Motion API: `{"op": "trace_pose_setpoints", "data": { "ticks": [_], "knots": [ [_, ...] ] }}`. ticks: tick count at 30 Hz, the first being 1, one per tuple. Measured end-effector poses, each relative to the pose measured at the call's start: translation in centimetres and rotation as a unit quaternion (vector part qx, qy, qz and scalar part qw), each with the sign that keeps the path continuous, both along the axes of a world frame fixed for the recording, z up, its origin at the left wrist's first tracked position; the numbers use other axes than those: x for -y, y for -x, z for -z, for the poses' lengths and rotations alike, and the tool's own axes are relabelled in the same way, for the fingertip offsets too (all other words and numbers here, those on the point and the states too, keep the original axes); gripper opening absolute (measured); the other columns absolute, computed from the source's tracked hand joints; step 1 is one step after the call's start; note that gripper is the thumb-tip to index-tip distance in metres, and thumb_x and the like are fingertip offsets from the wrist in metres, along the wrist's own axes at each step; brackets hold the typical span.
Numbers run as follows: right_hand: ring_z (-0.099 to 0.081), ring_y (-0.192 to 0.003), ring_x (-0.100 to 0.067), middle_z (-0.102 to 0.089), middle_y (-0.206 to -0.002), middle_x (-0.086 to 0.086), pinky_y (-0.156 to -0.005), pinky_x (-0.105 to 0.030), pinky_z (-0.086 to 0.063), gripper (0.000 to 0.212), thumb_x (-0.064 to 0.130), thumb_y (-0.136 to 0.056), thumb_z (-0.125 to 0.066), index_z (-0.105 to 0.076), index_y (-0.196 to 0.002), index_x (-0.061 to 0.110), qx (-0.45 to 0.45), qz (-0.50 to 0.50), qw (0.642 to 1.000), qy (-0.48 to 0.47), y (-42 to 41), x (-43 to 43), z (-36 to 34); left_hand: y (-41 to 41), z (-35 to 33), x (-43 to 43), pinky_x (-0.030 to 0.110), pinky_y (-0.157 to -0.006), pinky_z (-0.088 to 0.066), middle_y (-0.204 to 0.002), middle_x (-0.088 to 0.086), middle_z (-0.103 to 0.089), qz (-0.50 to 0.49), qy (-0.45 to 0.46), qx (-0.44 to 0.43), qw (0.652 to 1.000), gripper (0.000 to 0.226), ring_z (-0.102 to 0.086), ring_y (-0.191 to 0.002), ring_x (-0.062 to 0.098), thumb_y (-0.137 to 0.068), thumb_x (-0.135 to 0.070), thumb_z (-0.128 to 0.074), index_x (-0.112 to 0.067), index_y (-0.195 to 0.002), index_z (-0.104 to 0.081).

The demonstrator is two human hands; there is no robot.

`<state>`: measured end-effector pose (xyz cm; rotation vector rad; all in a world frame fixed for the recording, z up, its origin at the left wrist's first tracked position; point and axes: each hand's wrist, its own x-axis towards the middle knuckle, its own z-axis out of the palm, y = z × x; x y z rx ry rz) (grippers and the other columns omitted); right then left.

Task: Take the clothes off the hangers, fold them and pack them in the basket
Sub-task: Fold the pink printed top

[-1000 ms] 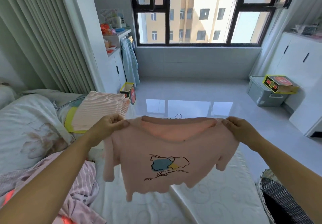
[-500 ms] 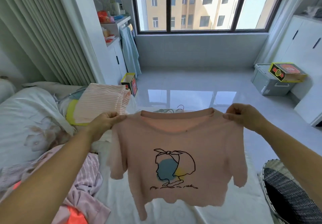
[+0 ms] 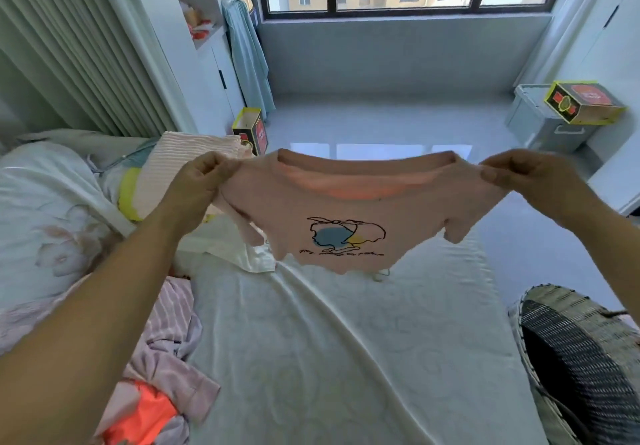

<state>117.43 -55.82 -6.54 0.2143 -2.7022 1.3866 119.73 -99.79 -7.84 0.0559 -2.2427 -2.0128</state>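
Item: one pink T-shirt (image 3: 349,216), held in the air above the bed (image 3: 329,340), printed front facing the camera.
Orientation: neckline up, hem down; shoulder line runs left to right.
Left hand (image 3: 197,184): fingers pinch the left shoulder.
Right hand (image 3: 523,177): fingers pinch the right shoulder.
Basket (image 3: 585,358): one, woven, lower right beside the bed.
Other clothes: one folded striped piece (image 3: 187,153); one loose pile (image 3: 162,368) at left.
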Motion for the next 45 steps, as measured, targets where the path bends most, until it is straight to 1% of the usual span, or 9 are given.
{"op": "trace_pose_setpoints", "data": {
  "ticks": [3, 10, 19, 22, 25, 27, 32, 38, 45],
  "knots": [
    [-0.055, -0.058, 0.008, -0.066, -0.067, 0.009, -0.060, -0.003, -0.040, 0.018, 0.050, -0.066, -0.078, -0.072, -0.068, 0.033, 0.103, -0.047, 0.994, 0.001, -3.2, -0.5, 3.5, -3.2, 4.4, 0.5, 0.017, -0.054, -0.048, -0.061, -0.008, -0.064, 0.051, 0.004, 0.086, 0.995, 0.023, -0.058, -0.059, 0.004, -0.063, -0.042, -0.076, -0.019, -0.065, -0.070],
    [-0.052, -0.064, 0.007, -0.054, -0.068, 0.041, -0.064, -0.010, -0.037, 0.055, 0.020, -0.083, -0.069, -0.049, -0.071, 0.070, 0.283, -0.207, 0.906, -0.238, -9.8, -1.2, 20.0, -10.1, 19.6, -0.9, 0.014, -0.047, -0.039, -0.055, -0.002, -0.059, 0.111, 0.058, 0.336, 0.933, 0.030, -0.051, -0.051, 0.007, -0.082, -0.002, -0.066, -0.014, -0.055, -0.070],
    [-0.047, -0.069, 0.015, -0.034, -0.072, 0.062, -0.073, -0.005, -0.031, 0.034, 0.038, -0.085, -0.053, -0.038, -0.084, 0.068, 0.475, -0.281, 0.789, -0.271, -21.6, 0.0, 38.5, -20.9, 38.3, -1.6, 0.015, -0.056, -0.030, -0.045, -0.018, -0.047, 0.330, 0.226, 0.463, 0.791, 0.036, -0.041, -0.051, -0.004, -0.076, -0.022, -0.071, -0.035, -0.045, -0.059],
    [-0.054, -0.079, 0.010, -0.048, -0.077, 0.052, -0.075, -0.005, -0.038, 0.044, 0.033, -0.086, -0.060, -0.049, -0.072, 0.073, 0.511, -0.190, 0.806, -0.229, -23.8, -0.7, 42.1, -23.8, 41.8, -1.3, 0.017, -0.063, -0.034, -0.050, -0.022, -0.050, 0.327, 0.248, 0.495, 0.766, 0.023, -0.045, -0.058, -0.006, -0.075, -0.040, -0.065, -0.033, -0.054, -0.057],
    [-0.061, -0.075, 0.002, -0.066, -0.091, 0.000, -0.069, -0.014, -0.045, 0.026, -0.002, -0.083, -0.063, -0.069, -0.100, 0.017, 0.416, 0.118, 0.893, -0.126, -23.0, -2.7, 45.4, -24.5, 45.0, 0.0, 0.021, -0.067, -0.041, -0.060, -0.017, -0.060, 0.135, 0.284, 0.483, 0.817, 0.027, -0.059, -0.068, 0.001, -0.079, -0.021, -0.072, -0.032, -0.058, -0.060],
    [-0.061, -0.087, -0.029, -0.063, -0.100, -0.025, -0.079, -0.036, -0.045, 0.019, -0.004, -0.084, -0.060, -0.064, -0.103, -0.008, 0.403, 0.242, 0.875, -0.114, -20.8, -4.0, 46.9, -24.1, 47.0, 1.1, 0.037, -0.080, -0.045, -0.089, 0.015, -0.067, -0.067, 0.351, 0.453, 0.817, 0.015, -0.061, -0.093, 0.035, -0.074, -0.012, -0.076, -0.012, -0.087, -0.069],
    [-0.043, -0.053, -0.021, -0.044, -0.050, -0.006, -0.057, -0.034, -0.036, 0.036, 0.016, -0.082, -0.070, -0.047, -0.055, 0.008, 0.540, 0.294, 0.787, -0.050, -19.8, -2.6, 49.2, -21.8, 50.1, 2.3, 0.041, -0.073, -0.044, -0.088, 0.021, -0.062, -0.202, 0.205, 0.529, 0.799, 0.063, -0.059, -0.085, 0.031, -0.058, -0.044, -0.080, 0.004, -0.092, -0.060],
    [-0.042, -0.062, -0.020, -0.050, -0.065, -0.009, -0.057, -0.030, -0.032, 0.021, 0.017, -0.088, -0.063, -0.058, -0.073, 0.003, 0.584, 0.166, 0.793, 0.055, -21.8, -2.0, 47.8, -21.5, 50.5, 0.9, 0.036, -0.061, -0.036, -0.070, 0.017, -0.060, -0.124, 0.181, 0.521, 0.825, 0.048, -0.051, -0.069, 0.022, -0.058, -0.042, -0.061, 0.004, -0.073, -0.061],
    [-0.048, -0.059, -0.020, -0.061, -0.085, -0.030, -0.050, -0.012, -0.040, 0.015, 0.004, -0.082, -0.068, -0.058, -0.081, -0.008, 0.465, 0.398, 0.789, -0.053, -25.4, -8.0, 45.3, -22.8, 48.2, 5.7, 0.031, -0.055, -0.034, -0.059, 0.012, -0.045, -0.194, 0.247, 0.507, 0.803, 0.035, -0.043, -0.063, 0.024, -0.075, -0.025, -0.074, -0.002, -0.065, -0.049]
  ]
}}
